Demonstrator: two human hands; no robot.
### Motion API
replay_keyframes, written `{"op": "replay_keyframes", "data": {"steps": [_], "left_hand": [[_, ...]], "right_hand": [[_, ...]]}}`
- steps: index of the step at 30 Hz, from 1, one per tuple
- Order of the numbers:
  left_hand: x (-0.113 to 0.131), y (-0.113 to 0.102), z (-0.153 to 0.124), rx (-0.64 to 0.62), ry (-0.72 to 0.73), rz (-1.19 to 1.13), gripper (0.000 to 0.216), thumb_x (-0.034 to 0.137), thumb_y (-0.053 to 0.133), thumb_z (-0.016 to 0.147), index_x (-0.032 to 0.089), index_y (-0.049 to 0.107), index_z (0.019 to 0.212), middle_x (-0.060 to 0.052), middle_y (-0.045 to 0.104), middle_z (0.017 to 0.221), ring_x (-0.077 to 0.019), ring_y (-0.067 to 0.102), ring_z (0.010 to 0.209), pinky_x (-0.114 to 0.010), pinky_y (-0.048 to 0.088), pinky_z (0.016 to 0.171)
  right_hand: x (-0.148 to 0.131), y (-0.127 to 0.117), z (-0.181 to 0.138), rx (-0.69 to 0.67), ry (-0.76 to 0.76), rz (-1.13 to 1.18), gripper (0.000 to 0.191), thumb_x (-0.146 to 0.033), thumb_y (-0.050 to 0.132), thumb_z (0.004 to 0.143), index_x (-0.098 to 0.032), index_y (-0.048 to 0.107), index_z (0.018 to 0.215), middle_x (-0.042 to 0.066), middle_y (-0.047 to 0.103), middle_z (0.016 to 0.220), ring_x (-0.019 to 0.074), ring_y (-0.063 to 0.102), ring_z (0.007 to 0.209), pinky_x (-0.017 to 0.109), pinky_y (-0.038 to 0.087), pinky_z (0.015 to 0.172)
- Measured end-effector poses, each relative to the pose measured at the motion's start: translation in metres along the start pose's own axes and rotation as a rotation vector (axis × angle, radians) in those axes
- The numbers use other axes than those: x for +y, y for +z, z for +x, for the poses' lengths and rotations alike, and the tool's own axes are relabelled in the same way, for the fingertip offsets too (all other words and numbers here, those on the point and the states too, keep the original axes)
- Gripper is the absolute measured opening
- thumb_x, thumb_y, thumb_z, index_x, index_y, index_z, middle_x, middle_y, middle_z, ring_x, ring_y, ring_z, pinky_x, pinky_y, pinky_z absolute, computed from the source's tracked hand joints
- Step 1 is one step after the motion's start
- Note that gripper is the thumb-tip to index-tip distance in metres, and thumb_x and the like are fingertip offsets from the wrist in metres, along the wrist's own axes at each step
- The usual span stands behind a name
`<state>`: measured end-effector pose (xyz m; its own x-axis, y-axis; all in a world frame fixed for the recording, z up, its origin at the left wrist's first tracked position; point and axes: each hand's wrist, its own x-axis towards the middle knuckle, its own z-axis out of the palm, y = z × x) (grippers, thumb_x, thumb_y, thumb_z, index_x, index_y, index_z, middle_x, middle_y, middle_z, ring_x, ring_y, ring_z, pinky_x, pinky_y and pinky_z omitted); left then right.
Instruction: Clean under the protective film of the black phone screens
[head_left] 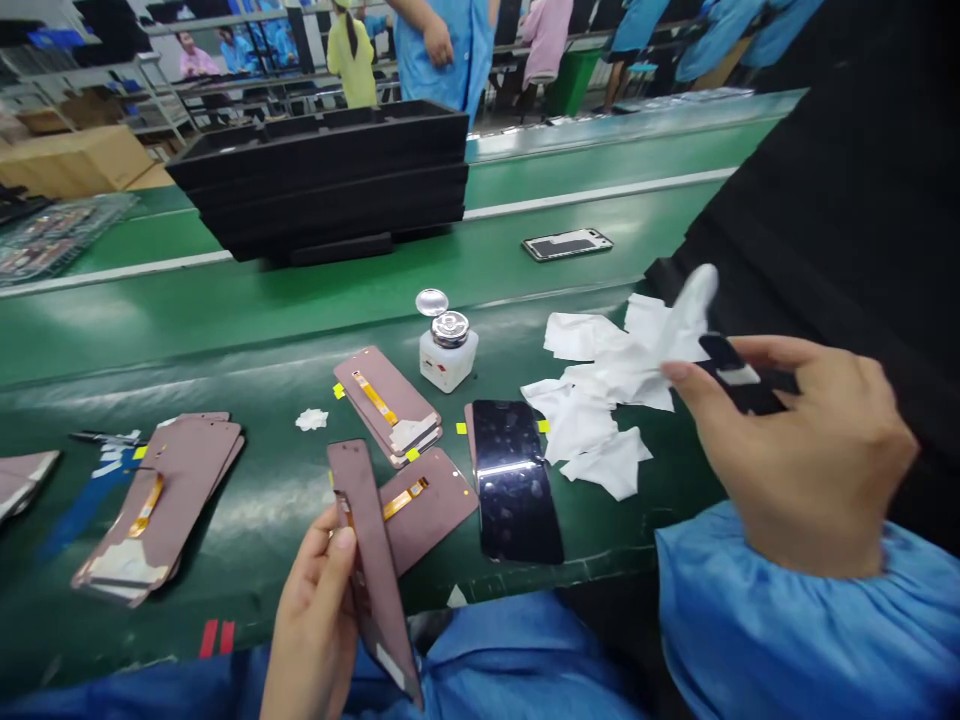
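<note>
- Left hand (315, 620) clasps a thin phone screen (373, 570) by its edges; keep it so; glass is stiff, light, fragile.
- Right hand (810, 450) pinches a soft wipe (675, 330) and a small dark tool (739, 375); avoid flexing the orange ribbon.

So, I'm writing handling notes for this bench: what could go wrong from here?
1. The left hand pinches the phone screen panel by its edge over the lap; a slip could drop it.
2. The solvent bottle stands open beside the stacked panels; a knock might spill onto them.
3. The black screen lies near the table edge, easily brushed off.
</note>
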<state>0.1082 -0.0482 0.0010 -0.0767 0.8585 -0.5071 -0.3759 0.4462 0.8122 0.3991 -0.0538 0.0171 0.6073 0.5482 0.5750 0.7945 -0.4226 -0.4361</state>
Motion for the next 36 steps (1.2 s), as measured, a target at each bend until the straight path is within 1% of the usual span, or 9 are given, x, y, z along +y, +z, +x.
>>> {"op": "replay_keyframes", "data": {"steps": [4,6,8,12,16,21,25,31,36], "left_hand": [[-0.011,0.001,-0.003,-0.040,0.068,0.088,0.041,0.040,0.076,0.073,0.025,0.063,0.108,0.000,0.071,0.082,-0.0111,0.062,0.065,-0.015,0.047,0.053],[-0.016,0.001,-0.005,-0.051,0.145,0.174,0.038,0.040,0.071,0.078,0.026,0.061,0.112,-0.002,0.072,0.097,-0.0146,0.066,0.083,-0.017,0.051,0.066],[-0.020,0.000,-0.009,-0.087,0.217,0.285,0.035,0.041,0.066,0.083,0.026,0.062,0.114,-0.004,0.069,0.111,-0.0178,0.064,0.102,-0.021,0.050,0.085],[-0.030,-0.007,-0.015,-0.107,0.425,0.418,0.054,0.046,0.058,0.087,0.027,0.047,0.137,-0.009,0.051,0.138,-0.0251,0.049,0.126,-0.033,0.040,0.104],[-0.033,-0.013,-0.020,-0.265,0.617,0.327,0.103,0.061,0.067,0.072,0.039,0.004,0.151,-0.004,0.023,0.157,-0.0269,0.031,0.140,-0.037,0.031,0.112],[-0.021,-0.014,-0.027,-0.247,0.670,0.219,0.095,0.060,0.070,0.070,0.039,0.022,0.149,-0.005,0.045,0.141,-0.0242,0.051,0.122,-0.034,0.040,0.105],[-0.014,-0.017,-0.027,-0.363,0.448,-0.099,0.068,0.050,0.066,0.077,0.036,0.045,0.140,-0.005,0.063,0.117,-0.0226,0.063,0.095,-0.037,0.050,0.089],[-0.014,-0.005,-0.026,-0.326,0.226,-0.171,0.072,0.070,0.049,0.075,0.036,0.048,0.138,0.001,0.058,0.135,-0.0361,0.049,0.124,-0.049,0.047,0.087],[-0.016,0.001,-0.023,-0.289,0.001,-0.260,0.070,0.071,0.024,0.083,0.034,0.050,0.137,0.008,0.057,0.134,-0.0420,0.039,0.131,-0.056,0.045,0.085]], "right_hand": [[-0.037,0.004,-0.049,-0.516,-0.061,0.562,0.023,-0.044,0.058,0.085,-0.025,0.066,0.094,0.005,0.072,0.080,0.0197,0.067,0.063,0.031,0.054,0.057],[-0.059,0.009,-0.078,-0.919,-0.112,0.850,0.026,-0.041,0.059,0.085,-0.023,0.066,0.103,0.003,0.073,0.080,0.0167,0.067,0.062,0.027,0.055,0.057],[-0.077,0.010,-0.099,-1.099,-0.082,0.988,0.024,-0.039,0.056,0.088,-0.021,0.067,0.098,0.002,0.071,0.076,0.0146,0.064,0.059,0.024,0.054,0.056],[-0.099,0.004,-0.112,-0.945,-0.142,0.982,0.026,-0.029,0.050,0.093,-0.019,0.064,0.074,0.000,0.063,0.063,0.0116,0.061,0.056,0.020,0.051,0.055],[-0.111,-0.008,-0.111,-0.777,-0.435,1.035,0.013,-0.016,0.053,0.091,-0.015,0.066,0.091,0.004,0.072,0.076,0.0121,0.069,0.066,0.017,0.054,0.064],[-0.111,-0.014,-0.099,-0.789,-0.750,1.157,0.034,-0.034,0.054,0.094,-0.015,0.058,0.121,0.010,0.073,0.109,0.0149,0.070,0.100,0.015,0.053,0.086],[-0.107,-0.012,-0.088,-0.827,-0.746,1.216,0.031,-0.042,0.048,0.096,-0.021,0.063,0.113,0.005,0.075,0.103,0.0124,0.071,0.095,0.012,0.052,0.085],[-0.112,-0.010,-0.100,-0.685,-0.544,1.070,0.019,-0.026,0.060,0.090,-0.017,0.063,0.106,0.004,0.070,0.081,0.0121,0.070,0.075,0.017,0.056,0.068],[-0.118,-0.004,-0.110,-0.972,-0.421,1.044,0.013,-0.017,0.060,0.086,-0.017,0.067,0.097,0.001,0.061,0.074,0.0093,0.060,0.057,0.016,0.053,0.048]]}}
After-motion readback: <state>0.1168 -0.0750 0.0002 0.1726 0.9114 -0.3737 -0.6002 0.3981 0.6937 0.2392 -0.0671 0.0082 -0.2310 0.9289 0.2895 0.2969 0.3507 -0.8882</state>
